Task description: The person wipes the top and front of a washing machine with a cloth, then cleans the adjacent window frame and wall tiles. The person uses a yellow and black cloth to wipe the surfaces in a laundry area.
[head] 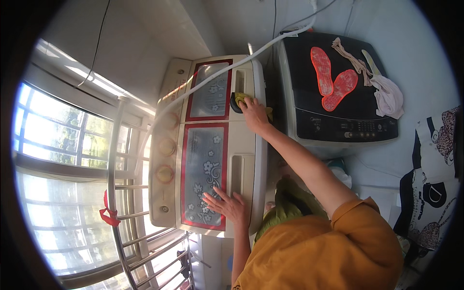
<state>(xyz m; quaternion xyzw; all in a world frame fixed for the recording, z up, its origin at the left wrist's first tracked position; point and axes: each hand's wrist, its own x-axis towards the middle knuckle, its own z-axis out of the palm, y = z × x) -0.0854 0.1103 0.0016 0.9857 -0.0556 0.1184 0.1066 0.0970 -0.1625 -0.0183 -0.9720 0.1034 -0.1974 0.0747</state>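
Observation:
Before me stands a beige twin-tub washing machine (241, 139) with two red-framed lids. My left hand (229, 207) lies spread on the larger lid (192, 152), over its white flower pattern, and holds nothing. My right hand (254, 113) presses a yellow-green cloth (240, 97) onto the machine's top, beside the smaller lid (208, 92). Part of the cloth hangs out past the fingers on the right. A black curved piece (235, 105) shows at the cloth's left edge; its kind is unclear.
A white hose (214, 75) crosses above the machine. To the right, a black top-load washer (297, 72) carries red insoles (322, 70) and a crumpled white cloth (388, 95). A metal rail rack (115, 163) with a red tie (110, 214) stands by the window on the left.

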